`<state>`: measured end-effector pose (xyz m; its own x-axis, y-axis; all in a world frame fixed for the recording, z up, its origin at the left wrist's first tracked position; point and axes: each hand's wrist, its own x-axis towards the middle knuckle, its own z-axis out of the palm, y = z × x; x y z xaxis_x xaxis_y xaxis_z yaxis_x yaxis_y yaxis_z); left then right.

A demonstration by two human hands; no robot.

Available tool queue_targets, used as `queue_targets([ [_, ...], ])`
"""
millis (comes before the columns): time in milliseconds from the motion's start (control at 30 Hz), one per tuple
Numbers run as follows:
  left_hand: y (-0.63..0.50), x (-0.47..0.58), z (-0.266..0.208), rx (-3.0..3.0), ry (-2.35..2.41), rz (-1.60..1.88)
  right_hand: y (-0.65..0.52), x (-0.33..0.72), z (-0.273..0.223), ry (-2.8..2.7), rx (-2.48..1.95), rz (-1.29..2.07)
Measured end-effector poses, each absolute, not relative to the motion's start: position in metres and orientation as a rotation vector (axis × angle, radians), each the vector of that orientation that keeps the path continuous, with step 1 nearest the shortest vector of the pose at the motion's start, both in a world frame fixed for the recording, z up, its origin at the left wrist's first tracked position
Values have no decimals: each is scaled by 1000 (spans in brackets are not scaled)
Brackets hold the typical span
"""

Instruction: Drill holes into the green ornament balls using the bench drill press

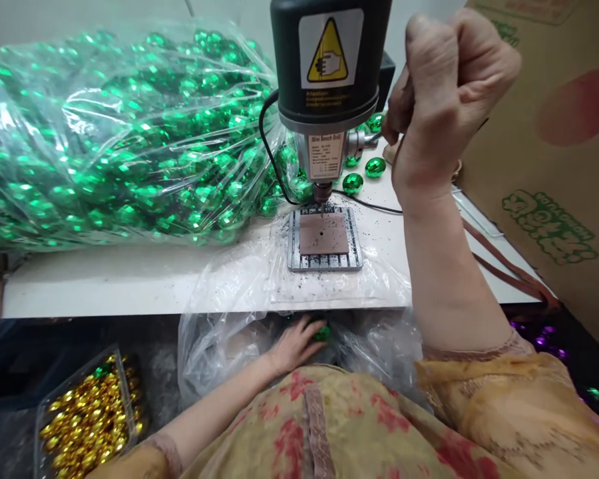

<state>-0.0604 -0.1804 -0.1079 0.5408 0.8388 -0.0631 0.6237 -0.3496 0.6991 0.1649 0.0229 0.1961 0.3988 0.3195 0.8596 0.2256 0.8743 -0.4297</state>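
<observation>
My left hand (297, 347) is low at the table's front edge, over a clear plastic bag (239, 346). Its fingers are curled around a shiny green faceted bead (322, 331). Up at the right, my right hand (444, 100) is closed in a fist on the feed lever (374, 141) of a mini bench drill (324, 73); most of the lever is hidden by the hand. Under the drill's chuck (322, 193), a brown plate with a small hole (324, 241) rests on the slotted metal base (293, 256). Dark shavings are scattered around it.
A large clear bag of green beads (130, 146) fills the table's left. Loose green beads (353, 183) and a black cable (374, 206) lie behind the drill base. A printed cardboard box (544, 166) stands right. Below left is a plastic box of gold beads (87, 419).
</observation>
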Motion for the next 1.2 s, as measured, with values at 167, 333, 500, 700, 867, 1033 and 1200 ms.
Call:
queue_targets([
  [167, -168, -48, -140, 1561, 1651, 173, 19, 164, 197, -1201, -657, 18],
  [333, -180, -49, -137, 1598, 1411, -118, 15, 164, 199, -1195, -660, 87],
  [500, -181, -53, -110, 1702, 1246, -319, 12, 164, 198, -1211, -544, 184],
  [700, -160, -54, -34, 2054, 1067, -411, 11, 162, 201, -1209, -582, 230],
  [867, -151, -18, 27, 2469, 817, -259, 14, 155, 209, -1168, -676, 297],
  [1033, -149, 27, 29, 2908, 416, 445, 27, 157, 219, -1159, -683, 423],
  [1200, -142, 19, 35, 2884, 322, 1131, 43, 168, 230, -1180, -634, 693],
])
